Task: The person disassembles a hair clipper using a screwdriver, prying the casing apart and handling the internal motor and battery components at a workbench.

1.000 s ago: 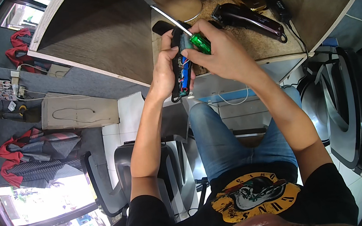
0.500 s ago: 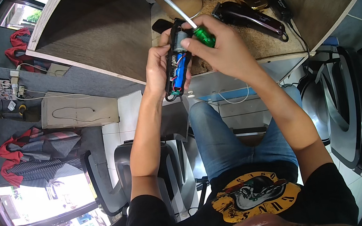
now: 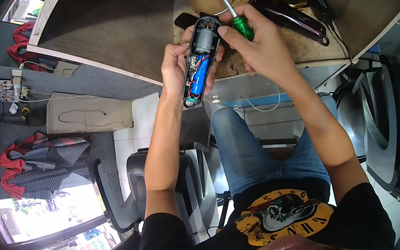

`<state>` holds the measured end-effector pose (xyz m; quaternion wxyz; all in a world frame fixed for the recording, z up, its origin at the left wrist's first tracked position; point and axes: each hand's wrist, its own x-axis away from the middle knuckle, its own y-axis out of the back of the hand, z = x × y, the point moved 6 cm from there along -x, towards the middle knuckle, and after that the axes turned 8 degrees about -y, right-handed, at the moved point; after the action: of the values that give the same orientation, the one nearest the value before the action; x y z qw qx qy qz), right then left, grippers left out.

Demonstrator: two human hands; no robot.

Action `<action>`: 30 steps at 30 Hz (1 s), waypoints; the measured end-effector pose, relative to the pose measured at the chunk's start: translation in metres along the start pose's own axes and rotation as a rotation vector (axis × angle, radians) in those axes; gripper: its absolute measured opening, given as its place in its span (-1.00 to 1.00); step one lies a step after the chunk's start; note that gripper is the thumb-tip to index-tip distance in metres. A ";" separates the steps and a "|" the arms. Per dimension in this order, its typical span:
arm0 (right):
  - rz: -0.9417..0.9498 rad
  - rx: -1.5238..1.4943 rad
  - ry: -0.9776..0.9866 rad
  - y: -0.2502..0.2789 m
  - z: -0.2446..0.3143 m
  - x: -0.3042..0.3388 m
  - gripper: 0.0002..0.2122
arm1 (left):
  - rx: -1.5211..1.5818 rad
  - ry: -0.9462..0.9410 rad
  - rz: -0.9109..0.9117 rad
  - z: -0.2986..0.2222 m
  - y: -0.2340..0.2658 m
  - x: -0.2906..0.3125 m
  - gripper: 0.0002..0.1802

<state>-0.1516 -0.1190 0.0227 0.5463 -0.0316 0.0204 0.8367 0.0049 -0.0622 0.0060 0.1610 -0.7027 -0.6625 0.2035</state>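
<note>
My left hand [image 3: 175, 70] is closed around an opened hair clipper [image 3: 203, 41]. Its black half-shell lies bare, showing a silver motor near the head end, with a blue battery [image 3: 198, 75] and thin red wires below. A screwdriver [image 3: 242, 27] with a clear green handle is gripped in my right hand [image 3: 267, 48], its metal shaft pointing up and away from the clipper. The right thumb rests at the clipper's head end; the other right fingers are partly hidden behind the handle and hand.
A dark, assembled hair clipper [image 3: 290, 19] lies on the wooden shelf [image 3: 273, 59] at right, beside a black corded device [image 3: 317, 1]. A small black piece [image 3: 186, 21] sits near my left fingers. Below left stands a black chair [image 3: 152, 166]; a cardboard box [image 3: 87, 113] is farther left.
Both hands have shifted slightly right. The opened clipper has turned so its inside faces up more fully, baring the motor. The screwdriver has moved right along with my right hand.
</note>
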 end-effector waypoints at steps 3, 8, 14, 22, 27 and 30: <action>-0.044 0.042 0.071 -0.001 -0.001 -0.001 -0.71 | 0.021 -0.010 0.025 -0.002 -0.003 0.000 -0.40; -0.062 0.059 0.033 0.002 0.003 -0.001 -0.66 | 0.047 -0.015 0.109 -0.001 -0.006 -0.001 -0.37; 0.028 0.090 0.055 0.001 0.003 0.000 -0.65 | -0.007 0.011 0.122 0.000 -0.008 -0.001 -0.32; 0.034 0.087 0.070 0.000 0.004 0.001 -0.69 | -0.074 -0.012 0.132 0.000 -0.008 -0.001 -0.32; 0.053 0.076 0.000 -0.001 0.005 0.003 -0.70 | -0.086 -0.024 0.131 0.000 -0.006 0.000 -0.33; 0.028 0.092 0.038 0.001 0.002 0.001 -0.71 | -0.194 -0.045 0.154 -0.001 -0.011 0.000 -0.29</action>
<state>-0.1527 -0.1180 0.0246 0.5348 -0.0220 0.0696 0.8418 -0.0040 -0.0611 0.0123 0.0613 -0.7589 -0.6268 0.1658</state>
